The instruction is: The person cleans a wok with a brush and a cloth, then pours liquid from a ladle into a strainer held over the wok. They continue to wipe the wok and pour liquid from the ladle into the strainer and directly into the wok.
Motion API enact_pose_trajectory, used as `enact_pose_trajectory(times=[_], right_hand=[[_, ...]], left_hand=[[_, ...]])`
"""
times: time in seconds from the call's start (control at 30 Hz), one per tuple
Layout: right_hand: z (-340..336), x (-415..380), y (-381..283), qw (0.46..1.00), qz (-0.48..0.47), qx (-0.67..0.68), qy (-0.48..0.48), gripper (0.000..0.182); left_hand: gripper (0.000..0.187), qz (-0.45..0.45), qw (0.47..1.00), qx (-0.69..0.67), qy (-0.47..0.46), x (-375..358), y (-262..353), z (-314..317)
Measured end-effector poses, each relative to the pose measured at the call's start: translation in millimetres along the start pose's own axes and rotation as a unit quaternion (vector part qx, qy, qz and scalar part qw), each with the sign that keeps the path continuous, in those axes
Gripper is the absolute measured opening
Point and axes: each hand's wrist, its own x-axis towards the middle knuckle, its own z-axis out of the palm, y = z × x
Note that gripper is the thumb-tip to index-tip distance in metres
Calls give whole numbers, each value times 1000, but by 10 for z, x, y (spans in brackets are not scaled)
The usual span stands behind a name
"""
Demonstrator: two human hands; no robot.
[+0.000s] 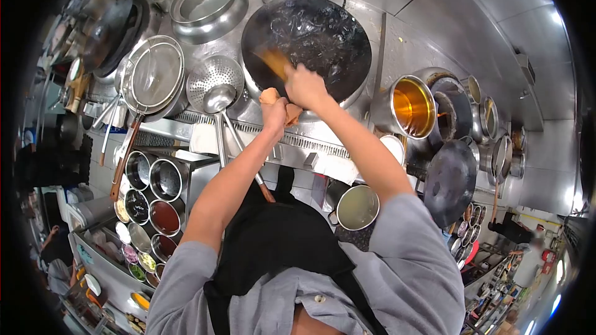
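Note:
A large black wok (335, 37) sits on the steel range, its inside wet and shiny. My left hand (272, 115) is closed around a folded orange-brown cloth (292, 115) at the wok's near rim; the cloth hides the grip beneath. Over the near left part of the wok, my right hand (305, 89) grips a yellowish-brown wok brush (272, 62). Motion blurs the brush, and its head points into the wok. Left of my hands, a steel ladle (219, 98) rests over a perforated skimmer (208, 77).
Mesh strainers (156, 77) lie at left, near a steel pot (203, 3). At right stand a pot of orange oil (411, 107) and another dark wok (450, 183). Seasoning containers (166, 180) stand lower left; a pot of cloudy liquid (358, 207) is below the range edge.

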Motion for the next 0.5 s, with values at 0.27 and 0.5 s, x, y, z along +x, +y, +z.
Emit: enact_pose_trajectory(times=[0.27,0.5], right_hand=[[-1382,-548,1944,973,209,-55,-79,47],[-808,-1631,974,979,-16,187,-76,50]], left_hand=[[45,81,995,61,24,-279,162,14],[54,119,977,172,38,-726,588,-165]])
